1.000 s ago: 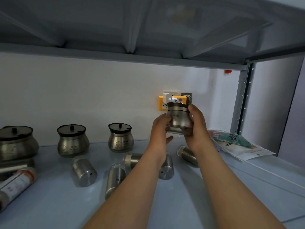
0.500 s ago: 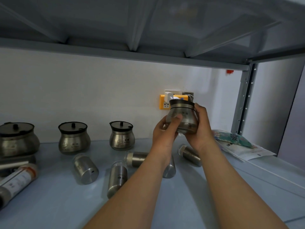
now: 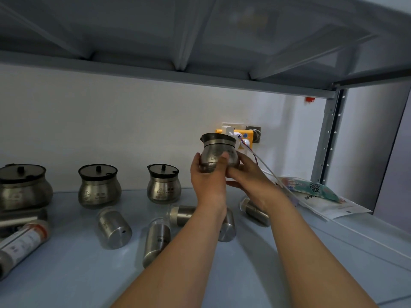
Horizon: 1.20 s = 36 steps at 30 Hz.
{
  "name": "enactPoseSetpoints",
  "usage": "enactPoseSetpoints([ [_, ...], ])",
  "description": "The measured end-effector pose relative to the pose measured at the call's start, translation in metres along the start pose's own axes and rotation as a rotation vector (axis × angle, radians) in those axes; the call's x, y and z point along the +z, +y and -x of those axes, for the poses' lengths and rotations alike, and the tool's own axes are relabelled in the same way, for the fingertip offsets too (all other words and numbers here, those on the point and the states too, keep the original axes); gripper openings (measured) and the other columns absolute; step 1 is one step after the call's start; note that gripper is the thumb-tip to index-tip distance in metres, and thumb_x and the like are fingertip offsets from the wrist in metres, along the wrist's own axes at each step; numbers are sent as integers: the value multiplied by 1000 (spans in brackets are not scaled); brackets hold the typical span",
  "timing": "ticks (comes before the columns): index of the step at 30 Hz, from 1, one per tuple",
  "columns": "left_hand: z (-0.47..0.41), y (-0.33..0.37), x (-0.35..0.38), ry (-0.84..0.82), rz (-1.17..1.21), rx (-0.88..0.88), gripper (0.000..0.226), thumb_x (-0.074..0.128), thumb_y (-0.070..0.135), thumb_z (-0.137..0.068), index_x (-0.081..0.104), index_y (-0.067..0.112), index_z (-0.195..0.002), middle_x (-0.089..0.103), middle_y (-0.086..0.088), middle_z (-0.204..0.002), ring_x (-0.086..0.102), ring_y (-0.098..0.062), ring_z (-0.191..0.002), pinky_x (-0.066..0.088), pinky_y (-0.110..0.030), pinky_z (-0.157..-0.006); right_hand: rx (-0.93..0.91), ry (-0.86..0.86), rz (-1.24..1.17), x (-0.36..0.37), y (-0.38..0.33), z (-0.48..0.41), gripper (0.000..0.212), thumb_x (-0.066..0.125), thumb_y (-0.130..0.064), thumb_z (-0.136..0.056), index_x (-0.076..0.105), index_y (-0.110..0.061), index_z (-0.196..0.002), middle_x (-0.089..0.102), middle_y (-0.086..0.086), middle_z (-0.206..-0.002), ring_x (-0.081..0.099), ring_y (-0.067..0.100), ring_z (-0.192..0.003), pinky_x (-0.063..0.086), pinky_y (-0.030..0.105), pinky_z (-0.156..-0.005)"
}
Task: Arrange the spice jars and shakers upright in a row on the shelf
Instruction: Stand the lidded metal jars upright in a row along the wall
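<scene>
Shelf (image 3: 66,274): pale blue board, with both forearms reaching in over it from the bottom edge.
Labelled tube (image 3: 22,243): lay on its side at the near left, its end cut off by the frame. A steel piece behind it was too dark to identify.
Lying shakers (image 3: 114,227): five steel cylinders lay on their sides across the middle of the shelf. Two were partly hidden behind the left forearm and one behind the right wrist.
Left hand (image 3: 206,183): gripped the held jar, with the thumb across the front of the lower belly and the fingers curled round its left side.
Right hand (image 3: 249,181): cupped the same jar from the right and from underneath. Its fingertips were covered by the left hand.
Held jar (image 3: 219,152): round-bellied steel jar, upright, lifted clear of the shelf in front of the socket. Its base was hidden by the fingers, and whether it had a lid could not be told.
Upright jars (image 3: 99,185): three similar jars with black lids stood in a row along the back wall, left of the hands. The leftmost was cut off by the frame.
Packets (image 3: 320,196): lay flat at the far right, print unreadable.
Socket (image 3: 244,136): yellow, on the wall, half hidden by the jar, with a white cable (image 3: 266,165) trailing down to the right.
</scene>
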<state>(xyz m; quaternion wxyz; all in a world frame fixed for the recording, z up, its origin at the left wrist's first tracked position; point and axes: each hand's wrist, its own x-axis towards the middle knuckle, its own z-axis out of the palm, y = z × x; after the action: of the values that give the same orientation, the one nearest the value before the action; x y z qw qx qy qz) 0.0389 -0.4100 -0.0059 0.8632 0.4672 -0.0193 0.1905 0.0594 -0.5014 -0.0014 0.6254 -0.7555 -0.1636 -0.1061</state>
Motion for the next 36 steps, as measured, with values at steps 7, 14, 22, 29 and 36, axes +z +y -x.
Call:
enactPoseSetpoints([
  [7, -7, -3, -6, -129, -166, -94, 44, 46, 32, -95, 41, 14, -135, 51, 1, -126, 49, -13, -113, 35, -23, -88, 5, 184, 68, 10, 7, 1, 44, 82, -27, -62, 61, -28, -101, 69, -5, -95, 66, 9, -87, 55, 29, -80],
  [14, -2, -11, 3, -161, -443, -25, 37, 33, 34, -96, 60, 15, -115, 62, -8, -116, 57, -23, -111, 43, -39, -101, 81, 315, 478, 12, 26, -15, 77, 54, -63, -45, 59, -19, -109, 65, 5, -102, 62, 21, -94, 49, 31, -75],
  [22, -6, -8, -1, -149, -519, -177, 48, 28, 39, -97, 54, 12, -127, 58, -10, -127, 54, -26, -117, 38, -42, -107, 154, 216, 842, 15, 30, -18, 51, 62, -38, -82, 46, -15, -124, 61, 7, -119, 56, 28, -112, 41, 45, -99],
  [29, -7, 3, -5, -165, -713, -125, 46, 22, 25, -100, 51, 1, -125, 55, -20, -128, 50, -34, -119, 38, -44, -105, 158, 157, 1069, 20, 29, -12, 52, 55, -42, -85, 40, -20, -130, 56, 5, -126, 37, 29, -128, 23, 46, -103],
  [36, -5, -8, -8, -211, -958, 46, 50, 19, 32, -102, 58, 3, -115, 60, -14, -122, 53, -27, -115, 33, -30, -86, 196, 144, 1174, 17, 28, -13, 41, 54, -38, -86, 45, -21, -122, 54, 4, -124, 29, 30, -129, 21, 43, -101],
])
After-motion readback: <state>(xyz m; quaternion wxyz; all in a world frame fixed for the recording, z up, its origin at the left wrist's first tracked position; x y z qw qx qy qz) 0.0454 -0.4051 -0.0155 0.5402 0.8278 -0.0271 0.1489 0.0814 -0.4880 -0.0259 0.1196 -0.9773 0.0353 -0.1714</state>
